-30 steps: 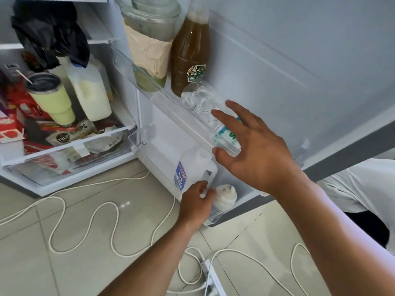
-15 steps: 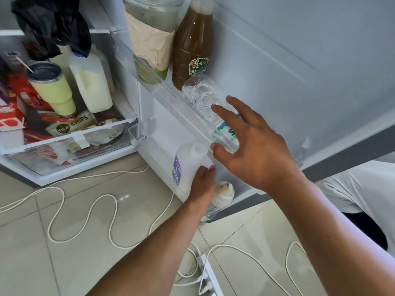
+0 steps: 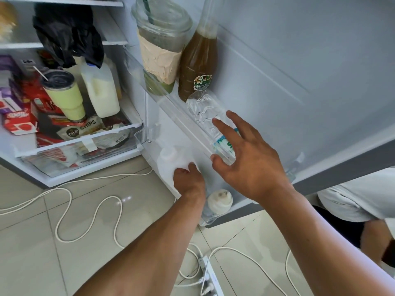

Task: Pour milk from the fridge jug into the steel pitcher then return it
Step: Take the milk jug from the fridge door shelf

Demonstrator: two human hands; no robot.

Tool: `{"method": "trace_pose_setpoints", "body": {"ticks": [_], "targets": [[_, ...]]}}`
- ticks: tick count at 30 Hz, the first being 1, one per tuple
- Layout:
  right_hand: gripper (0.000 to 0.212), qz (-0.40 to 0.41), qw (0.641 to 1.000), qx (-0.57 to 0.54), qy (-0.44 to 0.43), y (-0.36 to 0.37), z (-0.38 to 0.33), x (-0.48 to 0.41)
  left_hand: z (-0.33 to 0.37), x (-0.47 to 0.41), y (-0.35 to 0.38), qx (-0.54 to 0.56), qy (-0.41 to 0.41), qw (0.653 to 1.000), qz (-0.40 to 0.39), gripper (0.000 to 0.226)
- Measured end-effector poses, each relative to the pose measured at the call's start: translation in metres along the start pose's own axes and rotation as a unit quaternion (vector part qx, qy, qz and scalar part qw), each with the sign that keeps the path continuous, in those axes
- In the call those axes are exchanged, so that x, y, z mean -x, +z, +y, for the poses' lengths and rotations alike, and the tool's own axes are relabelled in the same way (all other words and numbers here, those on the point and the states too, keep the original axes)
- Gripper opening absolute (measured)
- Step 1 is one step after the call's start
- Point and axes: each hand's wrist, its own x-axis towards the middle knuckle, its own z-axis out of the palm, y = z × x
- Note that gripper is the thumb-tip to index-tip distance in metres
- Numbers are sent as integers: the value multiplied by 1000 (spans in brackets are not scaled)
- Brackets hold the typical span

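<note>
Fingers (image 3: 183, 171) of the left hand (image 3: 189, 182) are curled down over the top of the milk jug (image 3: 171, 162). They seem to hold it by the handle, but the handle is hidden under them. The jug stands in the bottom door shelf (image 3: 210, 221) of the fridge, just beside a small white bottle (image 3: 220, 201). The right hand (image 3: 252, 165) is open, with its fingers (image 3: 226, 129) spread out straight and its thumb on the front edge of the upper door shelf (image 3: 192, 134), where a water bottle (image 3: 205, 114) lies on its side. Only one hand holds the jug, so if it is heavy it could slip and spill. If it goes up too fast, it could bump the shelf above. If it swings sideways, it could knock the small bottle over. White cords (image 3: 85, 218) lie on the floor (image 3: 32, 253), and a foot could catch on them while the milk is carried.
</note>
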Motion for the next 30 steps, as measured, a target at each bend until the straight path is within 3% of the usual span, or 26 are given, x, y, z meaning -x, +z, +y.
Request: {"method": "trace_pose_setpoints", "body": {"ticks": [9,30], "targets": [[68,5,1000,3,1,3,-1,0,31,2,-21,97,-13,995,25,49],[66,-7,1000,24,15,9,-5,2,100,21,-111,-65,132,987,60,49]]}}
